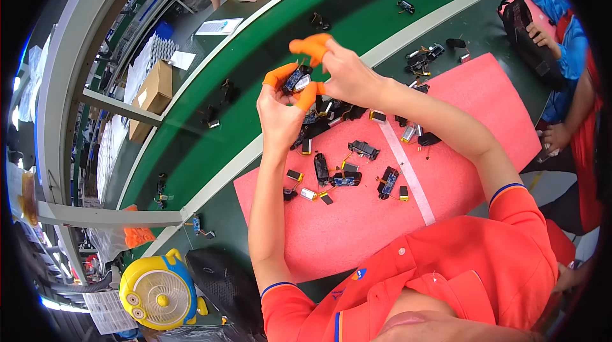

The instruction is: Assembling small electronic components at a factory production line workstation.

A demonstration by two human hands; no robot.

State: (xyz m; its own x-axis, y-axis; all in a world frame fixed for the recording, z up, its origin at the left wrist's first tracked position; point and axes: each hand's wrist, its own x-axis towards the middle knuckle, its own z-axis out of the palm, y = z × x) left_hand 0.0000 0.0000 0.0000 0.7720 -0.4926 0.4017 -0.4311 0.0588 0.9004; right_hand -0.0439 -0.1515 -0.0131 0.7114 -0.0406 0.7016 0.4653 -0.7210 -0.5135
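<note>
My left hand point(280, 116), with orange finger covers on its thumb and a fingertip, pinches a small electronic module point(296, 80) with a black case, a blue board and a silver battery cell. Close above and to the right of it is my right hand point(347, 74), also in orange finger covers. Its fingers are curled together near the module's upper end; what they grip, if anything, is too small to make out. Both hands are raised over the near edge of the green conveyor belt point(255, 93). Below them, similar modules point(346, 179) with wired battery cells point(308, 194) lie spread on a pink foam mat point(331, 233).
More modules point(405, 6) lie along the belt. A yellow and blue fan point(159, 294) and a black mesh bag point(223, 284) are at the lower left. A metal frame point(108, 216) stands at left. Co-workers sit at right, near a black bag point(532, 39), and across the belt.
</note>
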